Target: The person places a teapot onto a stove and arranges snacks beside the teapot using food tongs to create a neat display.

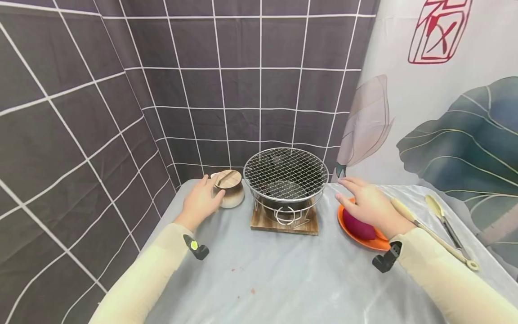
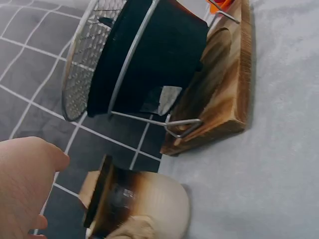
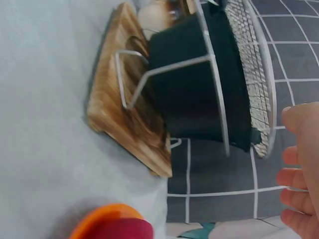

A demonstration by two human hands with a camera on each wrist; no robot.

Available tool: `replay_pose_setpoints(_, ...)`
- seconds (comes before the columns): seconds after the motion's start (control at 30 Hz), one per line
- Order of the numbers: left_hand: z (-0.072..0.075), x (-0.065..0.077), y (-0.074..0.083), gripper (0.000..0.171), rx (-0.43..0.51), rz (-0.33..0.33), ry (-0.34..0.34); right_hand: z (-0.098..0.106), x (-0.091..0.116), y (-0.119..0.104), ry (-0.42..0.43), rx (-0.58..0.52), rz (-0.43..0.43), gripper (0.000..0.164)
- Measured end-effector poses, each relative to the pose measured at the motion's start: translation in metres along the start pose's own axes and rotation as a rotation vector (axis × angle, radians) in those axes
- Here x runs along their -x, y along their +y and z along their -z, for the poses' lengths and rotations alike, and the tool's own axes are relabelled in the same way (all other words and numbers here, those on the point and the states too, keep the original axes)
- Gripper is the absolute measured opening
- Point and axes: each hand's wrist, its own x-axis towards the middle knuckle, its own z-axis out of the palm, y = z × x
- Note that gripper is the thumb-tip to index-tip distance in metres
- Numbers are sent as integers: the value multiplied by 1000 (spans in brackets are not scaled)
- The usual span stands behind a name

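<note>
My left hand (image 1: 201, 202) is held beside a small brown-and-cream pot (image 1: 233, 198) with a round wooden lid (image 1: 229, 179). In the left wrist view, a gap shows between the thumb and the pot (image 2: 164, 201). My right hand (image 1: 372, 204), fingers extended, overlaps an orange plate (image 1: 376, 244) in the head view. A smooth purple-red rounded thing (image 1: 359, 226) lies on that plate. Nothing is held in the right hand (image 3: 305, 164). Between the hands stands a round tabletop grill, its wire grate (image 1: 286, 173) over a black bowl (image 3: 189, 84).
The grill's wire stand sits on a square wooden board (image 1: 263, 221). Spread tongs (image 1: 450, 230) with pale yellow tips lie right of the plate. A grey sheet (image 1: 283, 274) covers the table. Dark tiled-pattern cloth (image 1: 238, 90) hangs behind and at left; a floral curtain (image 1: 388, 148) hangs at right.
</note>
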Motion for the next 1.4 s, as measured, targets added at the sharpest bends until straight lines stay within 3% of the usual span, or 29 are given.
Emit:
replay_pose_setpoints(0.2,-7,6,-6,69,52,12,14,-20,4,-2,58,-13,35,45)
replay_pose_setpoints(0.47,-17,4,-19,74,100,102,1,-55,14,-9,118,-45,86,29)
replay_pose_setpoints(0.83,-26,9,-29,78,187,182,-33,-103,22,-23,73,-106,152,26)
replay_pose_setpoints(1.4,-44,12,-34,79,259,207,1,-140,27,-33,127,-149,194,18)
